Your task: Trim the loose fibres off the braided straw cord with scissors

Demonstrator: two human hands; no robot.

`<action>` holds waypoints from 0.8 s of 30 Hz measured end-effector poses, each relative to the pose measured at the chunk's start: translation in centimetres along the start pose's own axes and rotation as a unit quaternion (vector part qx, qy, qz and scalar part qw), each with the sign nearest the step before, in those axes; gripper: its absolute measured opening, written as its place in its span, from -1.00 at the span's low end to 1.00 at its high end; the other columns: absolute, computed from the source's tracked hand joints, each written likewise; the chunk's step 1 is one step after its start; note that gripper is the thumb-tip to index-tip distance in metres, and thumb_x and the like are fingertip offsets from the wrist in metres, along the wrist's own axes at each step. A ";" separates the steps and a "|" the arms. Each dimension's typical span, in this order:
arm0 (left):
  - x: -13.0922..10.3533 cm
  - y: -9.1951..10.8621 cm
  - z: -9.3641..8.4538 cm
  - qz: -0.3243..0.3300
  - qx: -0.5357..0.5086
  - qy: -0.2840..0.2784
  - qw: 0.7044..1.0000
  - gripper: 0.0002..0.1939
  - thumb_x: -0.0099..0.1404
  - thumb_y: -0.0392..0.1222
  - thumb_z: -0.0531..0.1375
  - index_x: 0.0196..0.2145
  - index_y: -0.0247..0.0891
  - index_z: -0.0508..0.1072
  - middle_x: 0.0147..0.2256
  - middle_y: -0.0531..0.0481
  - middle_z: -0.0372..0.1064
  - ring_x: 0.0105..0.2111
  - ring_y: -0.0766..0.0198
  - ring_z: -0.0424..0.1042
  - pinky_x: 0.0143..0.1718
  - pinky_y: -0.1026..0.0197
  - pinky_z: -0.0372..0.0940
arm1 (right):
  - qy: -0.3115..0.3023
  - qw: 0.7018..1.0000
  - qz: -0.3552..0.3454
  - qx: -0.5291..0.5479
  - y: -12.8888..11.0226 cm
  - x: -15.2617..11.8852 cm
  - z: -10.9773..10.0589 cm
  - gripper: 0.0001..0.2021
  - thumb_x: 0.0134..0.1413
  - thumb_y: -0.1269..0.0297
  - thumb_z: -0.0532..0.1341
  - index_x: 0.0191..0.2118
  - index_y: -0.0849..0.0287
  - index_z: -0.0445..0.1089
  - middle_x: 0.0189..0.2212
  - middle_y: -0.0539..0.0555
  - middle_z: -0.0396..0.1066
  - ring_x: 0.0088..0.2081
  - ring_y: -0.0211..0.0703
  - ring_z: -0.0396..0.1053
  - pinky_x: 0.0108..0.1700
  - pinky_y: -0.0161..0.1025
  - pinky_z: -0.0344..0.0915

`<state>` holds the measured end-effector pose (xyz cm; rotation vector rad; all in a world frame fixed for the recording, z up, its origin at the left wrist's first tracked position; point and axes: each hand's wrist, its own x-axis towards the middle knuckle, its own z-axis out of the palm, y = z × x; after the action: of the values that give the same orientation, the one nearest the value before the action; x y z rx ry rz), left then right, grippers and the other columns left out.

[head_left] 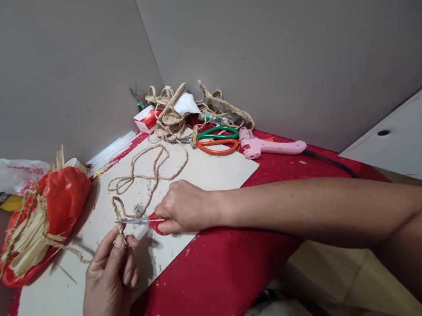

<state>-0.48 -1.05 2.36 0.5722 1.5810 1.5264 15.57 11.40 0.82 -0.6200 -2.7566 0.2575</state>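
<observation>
My left hand (112, 264), low in the head view, pinches the end of a thin braided straw cord (155, 173) between thumb and fingers. The cord rises from my fingertips and loops across the white sheet (215, 172). My right hand (185, 207) is closed on the red handles of small scissors (156, 223). Their blades point left and lie at the cord just above my left fingertips; whether they are fully closed on it is too small to tell.
Behind lie coiled braids (171, 120), green-and-orange-handled scissors (219, 141) and a pink glue gun (274, 147) with a black cable. At left, an orange-red bag (68, 186) holds straw strips. Clear sticks (114, 152) lie by the grey wall (261, 50).
</observation>
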 end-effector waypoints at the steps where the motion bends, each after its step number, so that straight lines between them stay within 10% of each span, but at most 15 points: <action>1: 0.0 0.0 -0.1 -0.001 -0.004 0.001 1.000 -0.62 0.00 -0.15 0.40 -0.18 -0.15 0.52 -0.45 0.04 0.43 -0.69 0.52 0.07 -0.72 0.45 0.02 | 0.003 1.000 -0.001 0.002 0.1 0.0 0.0 -0.67 0.13 0.06 0.08 -0.39 0.13 0.49 -0.48 0.06 0.52 -0.47 -0.23 0.37 -0.48 -0.27 -0.17; 24: -0.4 0.0 0.2 0.048 0.012 -0.024 0.998 -0.69 0.10 -0.20 0.34 -0.16 -0.19 0.52 -0.41 0.03 0.45 -0.70 0.54 0.03 -0.73 0.44 0.02 | 0.002 0.999 0.008 -0.045 0.1 0.0 -0.7 -0.63 0.17 0.04 0.04 -0.32 0.17 0.49 -0.41 0.11 0.53 -0.38 -0.15 0.42 -0.42 -0.27 -0.02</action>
<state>-0.06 -1.24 2.50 0.7023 1.5569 1.5544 15.86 11.53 1.49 -0.6654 -2.7720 0.1370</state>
